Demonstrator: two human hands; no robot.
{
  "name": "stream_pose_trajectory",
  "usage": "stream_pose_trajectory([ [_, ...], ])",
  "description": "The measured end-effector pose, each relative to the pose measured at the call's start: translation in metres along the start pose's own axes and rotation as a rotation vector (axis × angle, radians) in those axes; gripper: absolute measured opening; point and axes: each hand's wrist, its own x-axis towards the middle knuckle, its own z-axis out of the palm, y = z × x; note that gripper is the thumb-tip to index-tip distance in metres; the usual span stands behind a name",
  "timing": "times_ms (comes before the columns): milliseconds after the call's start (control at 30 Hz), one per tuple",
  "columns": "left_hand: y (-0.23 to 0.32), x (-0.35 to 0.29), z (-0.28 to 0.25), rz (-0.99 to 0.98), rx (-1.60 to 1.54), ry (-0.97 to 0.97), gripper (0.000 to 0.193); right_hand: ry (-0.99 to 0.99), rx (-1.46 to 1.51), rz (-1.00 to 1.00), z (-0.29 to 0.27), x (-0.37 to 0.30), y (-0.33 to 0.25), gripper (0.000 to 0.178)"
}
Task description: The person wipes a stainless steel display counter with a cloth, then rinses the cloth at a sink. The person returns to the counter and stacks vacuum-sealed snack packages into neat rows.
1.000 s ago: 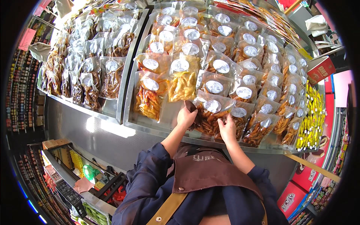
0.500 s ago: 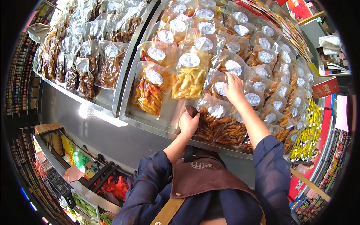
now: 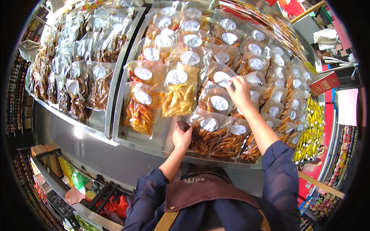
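My right hand (image 3: 241, 94) reaches over rows of clear sealed bags, its fingers bent together at the upper edge of a bag of brown food (image 3: 218, 103), which looks like chicken feet. The fingertips lie beside the round white label of the bag behind (image 3: 222, 79). My left hand (image 3: 181, 138) is closed around a small dark brown object (image 3: 183, 126), perhaps a folded cloth, at the tray's front. To its left lie a bag of pale yellow chicken feet (image 3: 178, 98) and a bag of reddish food (image 3: 139, 111).
The metal tray (image 3: 162, 133) has a raised front rim close to my apron (image 3: 208, 192). A second tray (image 3: 104, 125) of dark brown bagged food stands left. Yellow packets (image 3: 310, 133) hang at the right end. A cluttered shelf (image 3: 83, 192) sits lower left.
The view has shifted, so the trays appear lower and further left. My right hand has moved slightly right over the bags, and the nearby bag's label shows more fully. My left hand keeps its hold.
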Motion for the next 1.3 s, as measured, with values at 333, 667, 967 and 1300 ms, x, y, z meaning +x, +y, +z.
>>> stream_pose_trajectory([
  [333,-0.009,-0.006,0.012,-0.094,-0.197,0.133,0.021,-0.069,0.200,0.047,0.024,0.069,0.041,0.005],
  [667,-0.002,-0.013,0.017,-0.132,-0.209,0.230,0.022,-0.193,0.249,-0.029,0.016,0.127,0.060,0.018],
  [967,-0.008,-0.015,0.024,-0.168,-0.282,0.295,0.024,-0.389,0.212,-0.093,0.014,0.161,0.089,0.008],
  [1300,-0.010,-0.014,0.023,-0.167,-0.414,0.258,0.020,-0.322,0.103,-0.045,0.008,0.211,0.115,0.027],
])
